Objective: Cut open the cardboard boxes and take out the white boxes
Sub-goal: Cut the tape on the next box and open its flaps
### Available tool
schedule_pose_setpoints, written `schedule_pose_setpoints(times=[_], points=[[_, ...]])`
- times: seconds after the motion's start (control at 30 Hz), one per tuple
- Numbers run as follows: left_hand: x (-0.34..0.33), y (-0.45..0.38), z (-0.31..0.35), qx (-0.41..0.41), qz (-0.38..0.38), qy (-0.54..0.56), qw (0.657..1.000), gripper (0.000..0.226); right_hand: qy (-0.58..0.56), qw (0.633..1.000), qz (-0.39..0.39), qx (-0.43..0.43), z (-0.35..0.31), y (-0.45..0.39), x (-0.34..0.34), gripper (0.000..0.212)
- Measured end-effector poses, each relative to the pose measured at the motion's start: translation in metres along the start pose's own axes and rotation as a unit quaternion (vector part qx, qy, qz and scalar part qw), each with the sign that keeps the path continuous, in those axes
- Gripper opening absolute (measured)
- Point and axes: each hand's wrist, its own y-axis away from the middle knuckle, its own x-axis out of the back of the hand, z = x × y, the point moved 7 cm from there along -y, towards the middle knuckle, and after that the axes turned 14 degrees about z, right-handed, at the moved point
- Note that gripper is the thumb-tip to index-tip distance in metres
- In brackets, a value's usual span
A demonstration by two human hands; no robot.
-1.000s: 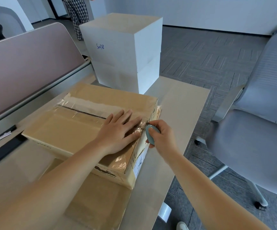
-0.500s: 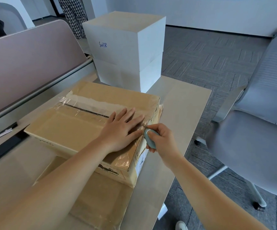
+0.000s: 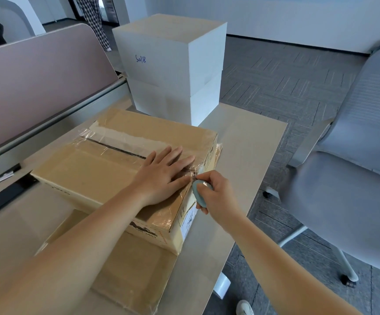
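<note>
On a pale desk [image 3: 248, 142] beside a grey chair [image 3: 355, 173] — slitting tape, judging by the pose. Left hand [image 3: 161, 176] pressing flat, fingers straight, on the cardboard box [image 3: 89, 171]; right hand [image 3: 216, 196] clenching a blue cutter [image 3: 199, 193] just right of those fingertips. Next — drawing the blade along the seam, clear of them. Beyond: stacked white boxes [image 3: 168, 71].

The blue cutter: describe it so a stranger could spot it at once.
Start at the desk and find the taped cardboard box lying in front of the stacked white boxes. At that box's right end, the right hand grips the cutter, the only small, rounded, pale blue thing among brown and white.
</note>
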Motion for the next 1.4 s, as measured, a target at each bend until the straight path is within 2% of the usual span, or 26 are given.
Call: schedule_pose_setpoints(times=[0.23, 0.33, 0.47, 0.57, 0.7, 0.8, 0.9, 1.03, 1.13, 1.27, 1.4], points=[[0.001, 0.002, -0.005, -0.003, -0.005, 0.004, 1.000, 0.087, 0.023, 0.999, -0.019, 0.011, -0.001, 0.009, -0.002, 0.012], [0.002, 0.003, -0.008, -0.007, -0.013, -0.002, 1.000, 0.087, 0.026, 0.999, -0.035, 0.011, 0.001, 0.011, 0.001, 0.020], [0.006, 0.012, -0.019, -0.011, -0.018, -0.007, 1.000, 0.097, -0.038, 0.999, 0.012, 0.009, -0.007, -0.002, 0.019, 0.021], [0.011, 0.021, -0.027, 0.002, -0.011, 0.005, 1.000, 0.093, -0.042, 0.997, 0.052, 0.035, -0.020, -0.021, 0.035, 0.015], [0.020, 0.025, -0.023, 0.056, -0.020, 0.030, 0.998, 0.107, -0.018, 0.996, 0.073, 0.058, -0.038, -0.055, 0.047, 0.019], [0.029, 0.014, -0.009, 0.108, 0.002, 0.039, 0.993, 0.081, 0.021, 0.995, 0.072, 0.073, -0.047, -0.086, 0.056, 0.016], [0.033, -0.008, 0.014, 0.136, 0.025, 0.024, 0.990, 0.064, 0.060, 0.992, 0.047, 0.104, -0.056, -0.119, 0.068, 0.014], [0.024, -0.044, 0.051, 0.153, 0.071, -0.031, 0.985, 0.063, 0.142, 0.978, -0.011, 0.156, -0.056, -0.162, 0.088, 0.018], [0.000, -0.068, 0.079, 0.185, 0.054, -0.072, 0.979, 0.063, 0.217, 0.957, -0.078, 0.174, -0.038, -0.192, 0.096, 0.025], [-0.027, -0.091, 0.111, 0.169, 0.074, -0.098, 0.978, 0.062, 0.294, 0.926, -0.148, 0.184, -0.002, -0.221, 0.093, 0.029], [-0.082, -0.072, 0.108, 0.261, -0.049, -0.075, 0.961, 0.065, 0.326, 0.905, -0.215, 0.166, 0.040, -0.230, 0.081, 0.022]])
